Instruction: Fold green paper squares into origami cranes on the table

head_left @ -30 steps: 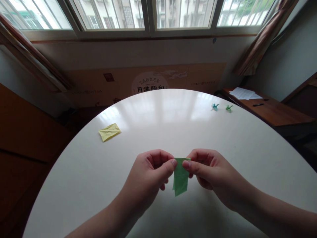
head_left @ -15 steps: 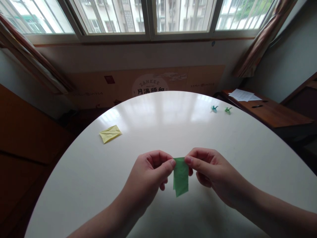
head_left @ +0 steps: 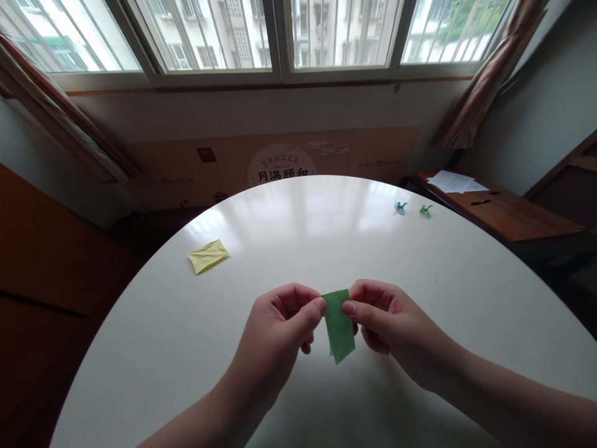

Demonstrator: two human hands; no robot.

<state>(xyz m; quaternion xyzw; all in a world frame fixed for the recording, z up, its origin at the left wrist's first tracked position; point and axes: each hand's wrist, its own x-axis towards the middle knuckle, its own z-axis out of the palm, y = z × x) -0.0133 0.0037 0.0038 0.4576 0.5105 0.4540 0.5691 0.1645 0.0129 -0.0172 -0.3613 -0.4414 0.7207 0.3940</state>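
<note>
A folded strip of green paper point(head_left: 340, 333) hangs between my two hands above the white table. My left hand point(head_left: 284, 330) pinches its upper left corner between thumb and forefinger. On the right edge, a little below the top, my right hand point(head_left: 389, 317) grips the same paper with thumb and fingers. The lower end dangles free and is cut off at a slant, with a second layer peeking out behind it. Parts of the fingers behind the paper are hidden.
A creased yellow paper point(head_left: 208, 256) lies on the round white table point(head_left: 289, 242) to the left. Two small folded paper figures, one blue point(head_left: 400, 208) and one green point(head_left: 425, 211), stand at the far right. Beyond is a wooden desk point(head_left: 522, 211) with white sheets point(head_left: 454, 181).
The green paper has tilted, its lower end swinging slightly right. My right thumb sits lower on its edge, so the top right corner now shows. The whole view has shifted slightly.
</note>
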